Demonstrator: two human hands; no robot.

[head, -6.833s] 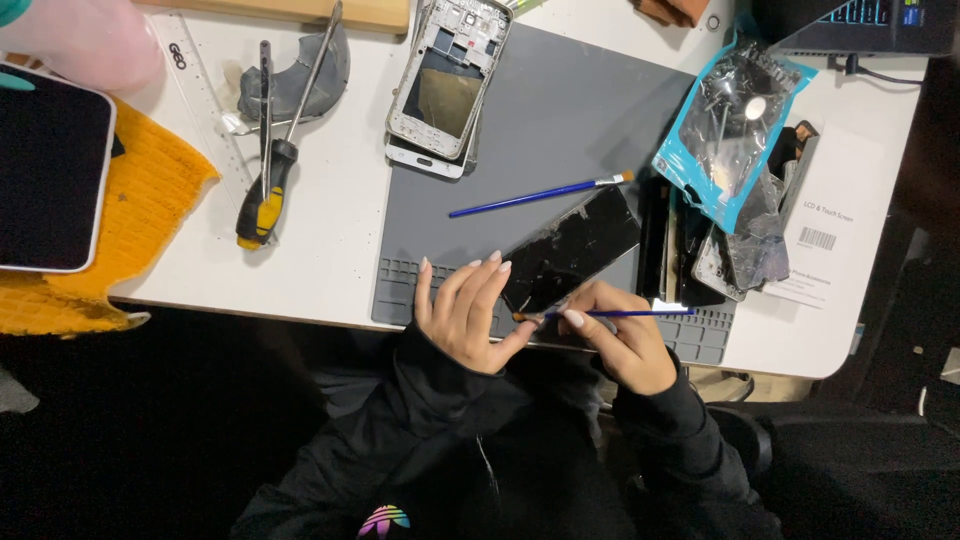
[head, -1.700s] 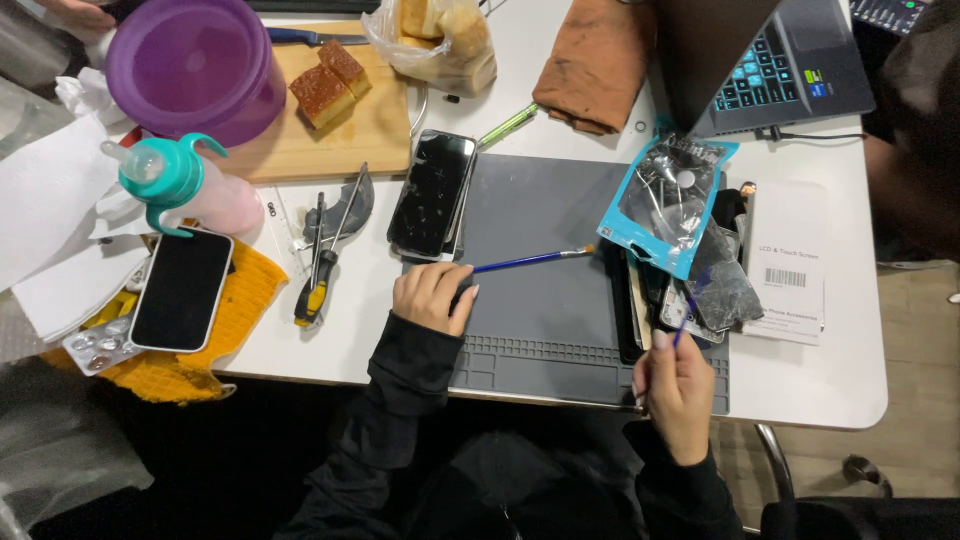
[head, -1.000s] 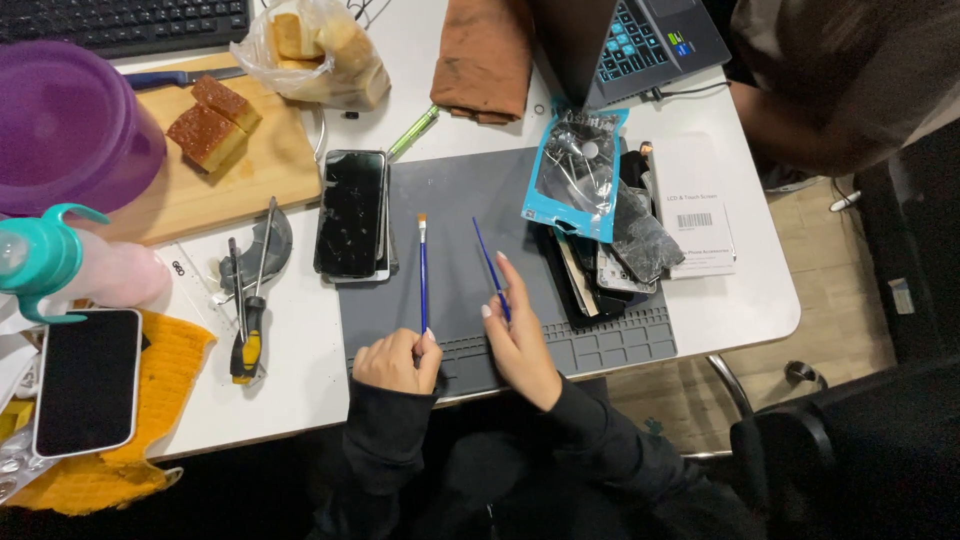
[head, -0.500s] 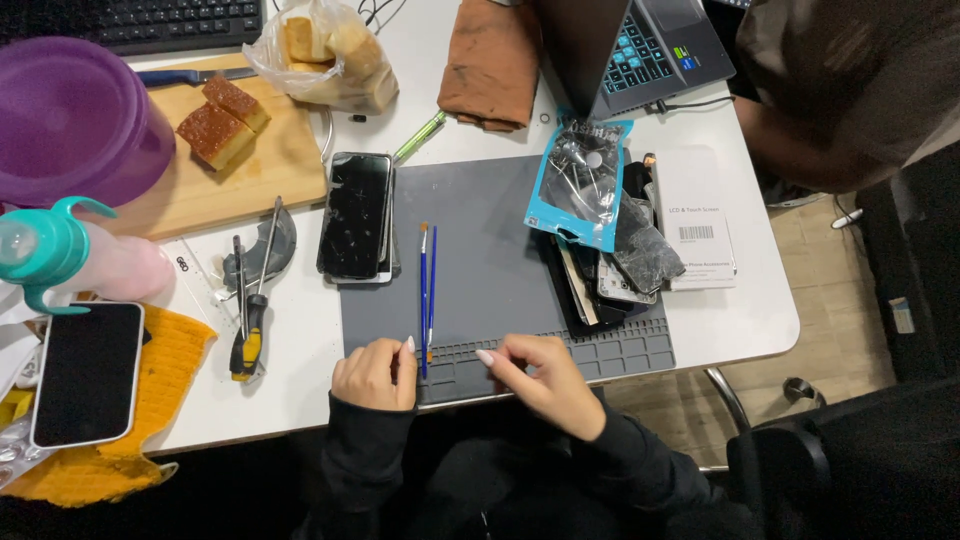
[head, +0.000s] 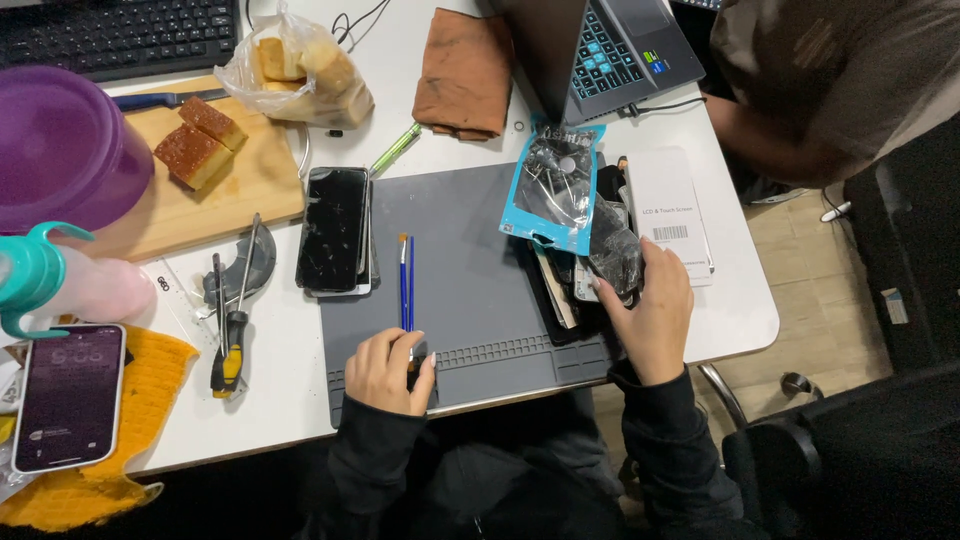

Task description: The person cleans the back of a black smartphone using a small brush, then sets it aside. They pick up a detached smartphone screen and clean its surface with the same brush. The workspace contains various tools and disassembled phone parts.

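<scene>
Two blue paint brushes [head: 405,280] lie side by side on a grey work mat [head: 470,250], bristles pointing away from me. My left hand [head: 390,370] lies curled over their near handle ends. My right hand [head: 652,305] reaches to the mat's right edge. Its fingers close around a crinkled dark foil bag [head: 610,250] on top of a pile of phone parts [head: 560,290]. A blue-edged clear packet [head: 553,195] lies on the far side of that pile. A black phone screen stack [head: 335,243] sits at the mat's left edge.
A screwdriver [head: 228,350], a lit phone [head: 68,395] on a yellow cloth [head: 150,400] and a teal-capped bottle [head: 40,280] are on the left. Further back are a cutting board [head: 250,185], a purple bowl [head: 60,150], a brown cloth [head: 465,70] and a laptop [head: 610,45]. Another person [head: 820,90] sits at the right.
My right hand has left the mat's front edge and moved right onto the parts pile. My left hand now covers the brush handle ends. The phone on the yellow cloth has lit up.
</scene>
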